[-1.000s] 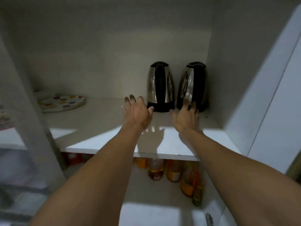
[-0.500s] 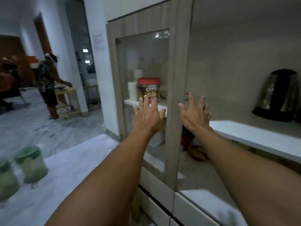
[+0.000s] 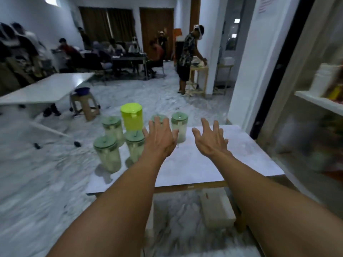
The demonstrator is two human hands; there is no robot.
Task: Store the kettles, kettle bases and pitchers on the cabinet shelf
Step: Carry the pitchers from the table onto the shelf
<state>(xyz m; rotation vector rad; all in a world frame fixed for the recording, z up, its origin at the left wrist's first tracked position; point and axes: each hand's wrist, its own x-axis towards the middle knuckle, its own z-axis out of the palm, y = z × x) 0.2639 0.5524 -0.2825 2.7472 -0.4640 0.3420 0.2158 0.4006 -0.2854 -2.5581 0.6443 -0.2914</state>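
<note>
The person has swung away from the cabinet — a second ago both hands were up at the shelf beside two kettles standing there, and now the view looks down on a low white table (image 3: pixel 213 164) beside the cabinet (image 3: pixel 306 127). That suggests the kettles are stored and the pitchers are next.

Both hands are empty. The left hand (image 3: pixel 160 138) is spread flat, fingers splayed, reaching out over the table toward the cluster of pitchers; the right hand (image 3: pixel 210 139) is open too, palm turned slightly inward, hovering above bare tabletop. Neither touches anything.

Six pitchers stand at the far left end of the table. Five are pale with green lids: the nearest (image 3: pixel 107 154) at the left edge, another (image 3: pixel 135 147) just beside it and close to the left wrist, one behind (image 3: pixel 112 129), one mostly hidden by the left hand (image 3: pixel 157 118), and one to the right of that (image 3: pixel 179 127). A bright yellow-green pitcher (image 3: pixel 131 115) stands taller among them. The frame is smeared by motion, so I cannot tell whether they hold anything.

No kettle or base shows on the table. My guess is that the left hand will take the pitcher under its fingers — the right could take its neighbour — though they stand crowded, so a careless reach may knock one.
</note>
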